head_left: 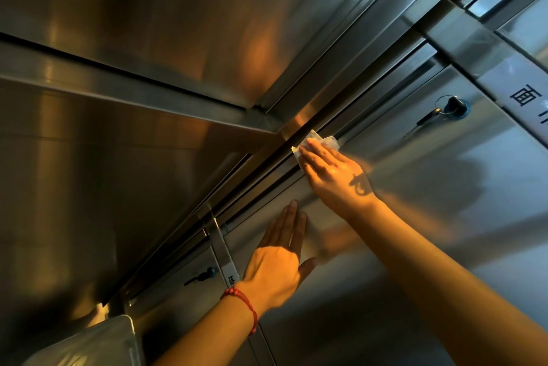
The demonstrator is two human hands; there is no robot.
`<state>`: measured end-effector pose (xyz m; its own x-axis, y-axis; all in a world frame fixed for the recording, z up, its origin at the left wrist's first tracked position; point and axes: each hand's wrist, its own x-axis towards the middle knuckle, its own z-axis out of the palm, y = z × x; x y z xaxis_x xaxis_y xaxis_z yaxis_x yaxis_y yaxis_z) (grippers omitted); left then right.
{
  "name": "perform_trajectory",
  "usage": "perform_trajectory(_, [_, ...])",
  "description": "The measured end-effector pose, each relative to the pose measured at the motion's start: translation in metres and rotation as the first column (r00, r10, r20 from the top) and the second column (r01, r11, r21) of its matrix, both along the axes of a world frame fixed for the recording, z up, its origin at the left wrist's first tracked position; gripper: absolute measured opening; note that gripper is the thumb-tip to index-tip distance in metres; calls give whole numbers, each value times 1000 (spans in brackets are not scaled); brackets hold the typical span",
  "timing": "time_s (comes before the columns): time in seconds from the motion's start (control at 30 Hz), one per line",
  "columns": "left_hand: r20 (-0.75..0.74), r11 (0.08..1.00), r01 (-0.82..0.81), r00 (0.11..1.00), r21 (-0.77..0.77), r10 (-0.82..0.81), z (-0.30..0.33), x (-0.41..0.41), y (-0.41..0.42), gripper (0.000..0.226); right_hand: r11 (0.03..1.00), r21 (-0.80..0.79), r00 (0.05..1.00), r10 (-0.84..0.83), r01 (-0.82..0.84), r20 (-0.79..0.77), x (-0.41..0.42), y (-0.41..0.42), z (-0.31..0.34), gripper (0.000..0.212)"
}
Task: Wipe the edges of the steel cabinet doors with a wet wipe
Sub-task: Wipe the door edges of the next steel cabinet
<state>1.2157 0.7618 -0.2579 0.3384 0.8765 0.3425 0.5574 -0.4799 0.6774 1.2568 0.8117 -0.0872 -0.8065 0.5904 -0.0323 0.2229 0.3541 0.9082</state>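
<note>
A steel cabinet door [415,217] fills the right half of the view, its upper edge running diagonally from lower left to upper right. My right hand [332,172] presses a white wet wipe [318,143] with straight fingers against that edge, beside a dark gap. My left hand [278,259], with a red string bracelet on the wrist, lies flat on the door face below, fingers straight and holding nothing.
A lock with a key in it [450,107] sits on the door at upper right, and another keyed lock [204,273] on the neighbouring door at lower left. White labels with characters [525,95] mark the frame. A steel tray corner [98,339] shows bottom left.
</note>
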Motion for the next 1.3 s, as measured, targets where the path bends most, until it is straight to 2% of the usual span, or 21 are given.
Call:
perform_trajectory(0.03, [4,1000,1,1000,-1,-1,-1,0,0,76,999,10,999,38,-38,-24,0,0,2,21])
perform_trajectory(0.1, [11,1000,0,1000,5,0,-2,0,-1,75,998,26,995,63,-61,-81,1,1,5,31])
perform_trajectory(0.17, [35,1000,-1,999,-16,2,-4,1,-2,75,998,32,994,48,-45,-101,-1,0,5,25])
perform_trajectory(0.23, [33,1000,-14,999,-26,15,-3,3,-3,81,1000,-8,995,26,-27,-95,-1,-2,2,32])
perform_trajectory(0.4, [198,997,-73,978,24,67,6,9,-10,82,998,-66,998,15,-19,-66,-2,1,5,23])
perform_trajectory(0.47, [232,996,-90,969,-6,89,8,11,-11,77,998,-52,995,12,-17,-101,-2,2,12,37])
perform_trajectory(0.53, [232,994,-72,969,-82,89,3,16,-10,72,999,-35,995,4,-8,-104,-2,1,17,41])
perform_trajectory(0.6, [186,990,-102,975,-95,119,1,22,-9,73,999,-16,997,-29,28,-77,-3,0,16,42])
perform_trajectory(0.67, [210,988,-98,970,-119,122,2,27,-9,75,995,-41,992,-97,94,-86,-4,-1,13,45])
perform_trajectory(0.8, [147,983,-111,980,-147,133,1,30,-8,80,975,-90,976,-210,204,-64,-9,0,14,62])
perform_trajectory(0.9, [175,981,-106,975,-163,135,-1,33,-7,80,992,-74,986,-110,101,-124,-8,1,20,50])
perform_trajectory(1.03, [185,981,-95,975,-167,126,-2,35,-7,82,999,-4,995,-46,45,-89,-4,2,20,43])
perform_trajectory(1.2, [173,982,-93,977,-163,122,-3,34,-7,81,945,-114,952,-303,307,50,-7,1,15,76])
perform_trajectory(1.23, [176,983,-88,978,-164,116,-3,34,-7,81,947,-134,956,-293,293,19,-8,1,17,74])
perform_trajectory(1.3, [170,984,-83,979,-157,109,-4,32,-7,80,978,-107,977,-189,178,-103,-7,2,19,55])
